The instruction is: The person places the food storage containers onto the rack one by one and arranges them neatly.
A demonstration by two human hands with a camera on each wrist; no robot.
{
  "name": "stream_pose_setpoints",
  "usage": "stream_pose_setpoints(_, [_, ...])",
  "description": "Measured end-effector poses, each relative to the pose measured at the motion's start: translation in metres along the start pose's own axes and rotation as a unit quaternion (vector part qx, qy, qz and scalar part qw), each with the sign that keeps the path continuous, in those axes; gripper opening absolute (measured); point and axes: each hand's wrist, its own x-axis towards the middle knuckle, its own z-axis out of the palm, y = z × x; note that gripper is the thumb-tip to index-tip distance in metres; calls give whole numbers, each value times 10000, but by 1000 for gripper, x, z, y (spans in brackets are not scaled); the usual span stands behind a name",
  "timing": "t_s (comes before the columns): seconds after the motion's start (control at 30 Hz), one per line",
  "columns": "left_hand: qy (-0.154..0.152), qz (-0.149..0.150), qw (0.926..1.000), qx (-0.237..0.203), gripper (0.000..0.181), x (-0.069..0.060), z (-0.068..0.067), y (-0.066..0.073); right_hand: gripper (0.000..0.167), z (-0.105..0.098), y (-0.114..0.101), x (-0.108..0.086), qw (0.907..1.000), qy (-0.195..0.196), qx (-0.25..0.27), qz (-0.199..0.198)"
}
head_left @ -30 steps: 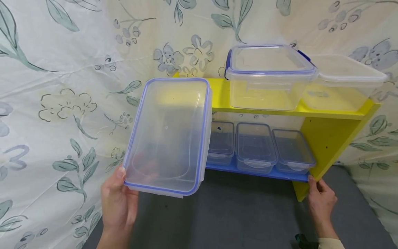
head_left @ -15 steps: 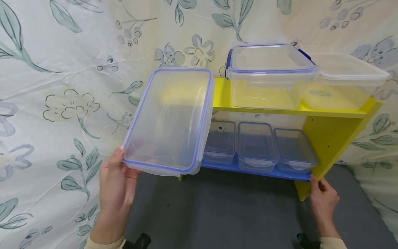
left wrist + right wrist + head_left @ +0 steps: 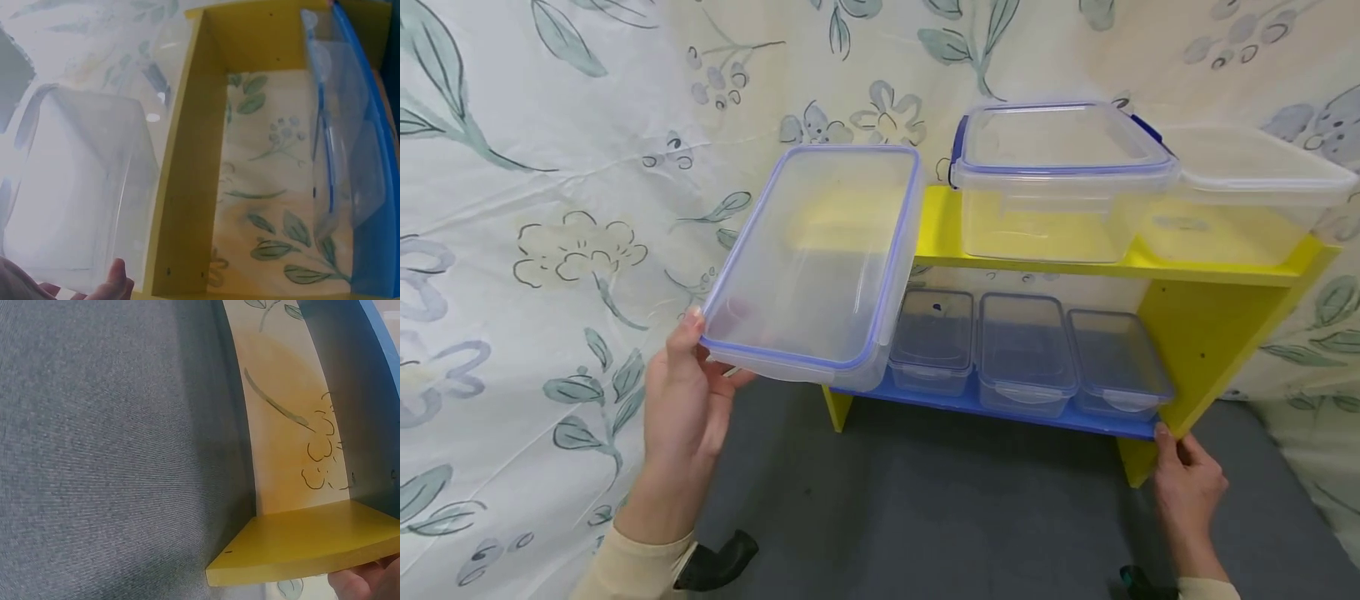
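Observation:
My left hand [image 3: 688, 400] holds a clear plastic food container [image 3: 820, 258] with a blue-edged lid by its near left corner, thumb at the lid's rim. The container is raised, tilted, over the left part of a two-tier shelf [image 3: 1225, 333]. In the left wrist view, the container [image 3: 81, 187] is beside the yellow top board [image 3: 181, 162], with my fingertips [image 3: 115, 284] under its end. My right hand [image 3: 1187, 475] grips the shelf's lower right corner. In the right wrist view, fingers of that hand [image 3: 369, 581] touch the yellow side panel [image 3: 312, 540].
Two larger clear containers, one blue-clipped [image 3: 1060, 192] and one white-lidded [image 3: 1247, 200], stand on the top board's right. Three smaller lidded containers [image 3: 1026, 350] line the blue lower board [image 3: 880, 396]. A dark grey surface [image 3: 925, 517] lies beneath; floral cloth [image 3: 580, 250] hangs behind.
My left hand has raised the container and tipped it flatter, toward the top board's left part. My right hand stays at the shelf corner.

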Motion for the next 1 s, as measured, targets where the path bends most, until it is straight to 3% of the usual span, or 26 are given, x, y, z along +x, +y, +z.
stream_pose_setpoints(0.23, [-49,-243,9997,91,29,15,5,4,47,2,1,1,9993,233,-196,-236])
stream_pose_setpoints(0.63, [-338,-996,9930,528,39,38,33,19,46,1,4,-1,9981,439,-122,-408])
stream_pose_setpoints(0.83, [-249,-1019,9884,1096,41,51,39,27,45,1,1,-1,9981,378,-176,-454])
stream_pose_setpoints(1.0, [-441,-938,9857,1330,47,58,45,29,42,3,-2,-2,9980,389,-79,-488])
